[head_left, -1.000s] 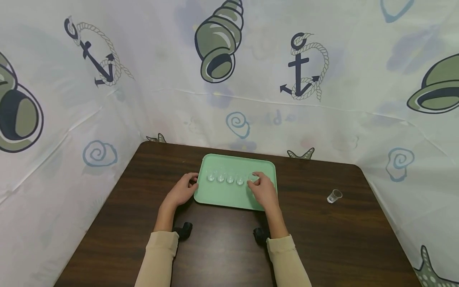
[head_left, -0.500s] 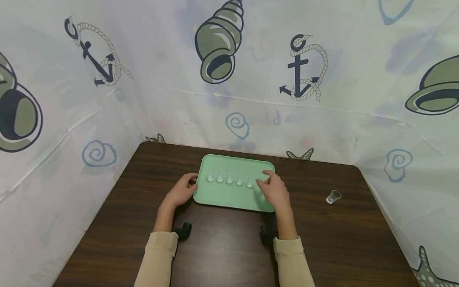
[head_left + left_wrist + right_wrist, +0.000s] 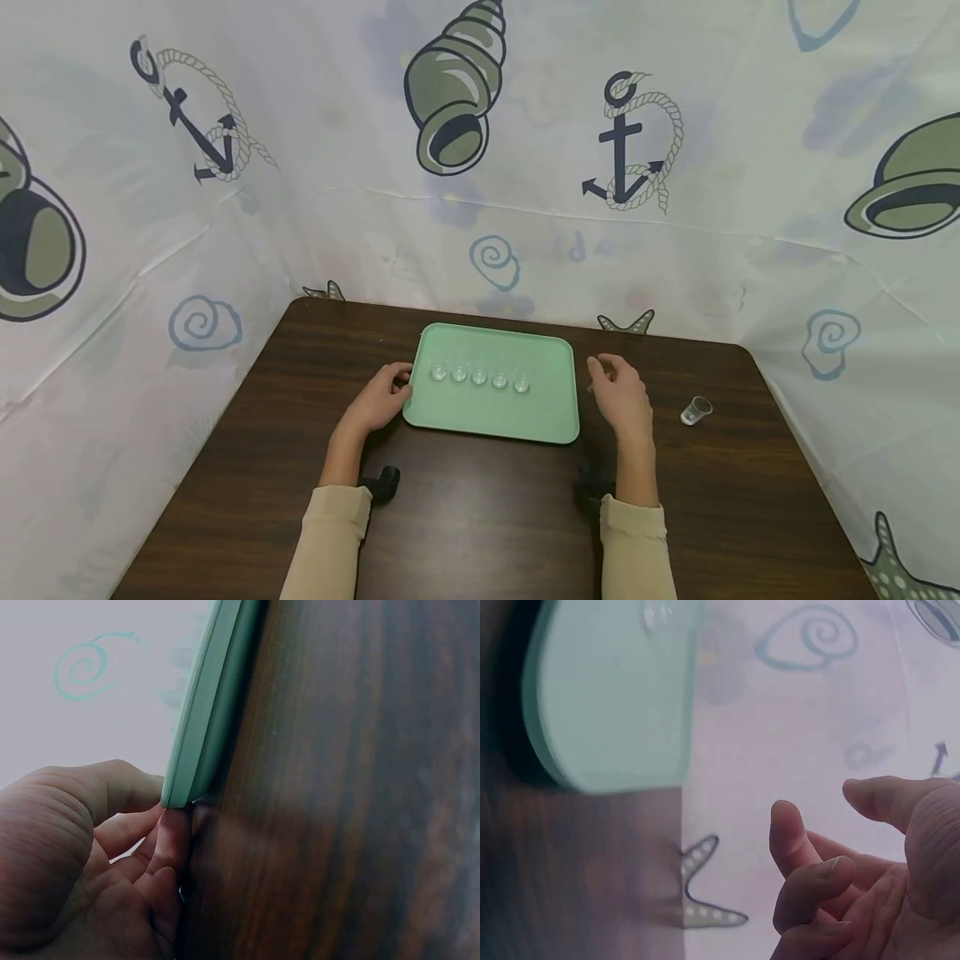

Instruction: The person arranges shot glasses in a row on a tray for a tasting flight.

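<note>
A mint-green tray point(image 3: 491, 421) lies on the dark wooden table, with several small clear cups point(image 3: 478, 377) in a row across it. At the tray's left edge, my left hand point(image 3: 378, 398) grips the rim; in the left wrist view the thumb point(image 3: 131, 787) is on the upper side and the fingers come from below. My right hand point(image 3: 621, 396) is over the table just beyond the tray's right edge, holding nothing. Its fingers point(image 3: 787, 832) are loosely bent with the thumb apart. Farther right is another small clear cup point(image 3: 696, 410), apart from the hand.
The brown table point(image 3: 480, 517) has rounded far corners. A pale curtain point(image 3: 360, 150) printed with shells and anchors surrounds its back and sides. Black wrist mounts point(image 3: 384, 485) sit on the inner side of both forearms.
My right hand has let go of the rightmost cup in the row and moved right, off the tray. My left hand stays at the tray's left edge.
</note>
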Demonstrator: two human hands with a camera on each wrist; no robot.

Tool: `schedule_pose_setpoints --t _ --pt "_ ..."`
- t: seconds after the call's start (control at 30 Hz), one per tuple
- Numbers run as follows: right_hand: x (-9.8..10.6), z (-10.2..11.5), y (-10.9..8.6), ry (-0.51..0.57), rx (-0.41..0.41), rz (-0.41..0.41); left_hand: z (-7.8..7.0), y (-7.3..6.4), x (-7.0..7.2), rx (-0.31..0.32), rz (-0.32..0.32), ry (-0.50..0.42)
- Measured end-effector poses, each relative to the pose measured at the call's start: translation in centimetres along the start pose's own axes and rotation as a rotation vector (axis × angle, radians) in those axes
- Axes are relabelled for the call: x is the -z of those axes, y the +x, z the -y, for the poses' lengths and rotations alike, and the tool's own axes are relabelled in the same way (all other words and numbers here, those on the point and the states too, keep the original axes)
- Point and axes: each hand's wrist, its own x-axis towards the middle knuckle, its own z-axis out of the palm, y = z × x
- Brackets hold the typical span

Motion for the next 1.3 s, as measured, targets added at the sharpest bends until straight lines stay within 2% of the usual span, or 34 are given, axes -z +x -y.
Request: schedule_pose_setpoints --t 0.3,0.5,0.67,1.07,1.3 --pt "3.1 -2.1 -0.7 -0.023 -0.038 -0.078 0.0 -0.1 0.0 0.002 -0.003 0.001" --pt "6.0 -4.2 -1.3 -0.029 -0.126 -0.152 -0.1 -0.1 -0.1 0.005 0.003 0.008" --pt "7.5 -5.7 -1.6 -0.013 -0.206 -0.214 0.1 0.0 -0.2 0.011 -0.006 0.008" --pt "9.6 -9.8 -1.5 -0.016 -0.404 -0.232 0.3 0.2 -0.3 0.009 -0.006 0.017" --pt "9.5 -11.7 -1.2 -0.022 -0.448 -0.213 0.4 0.3 -0.3 0.008 -0.011 0.020"
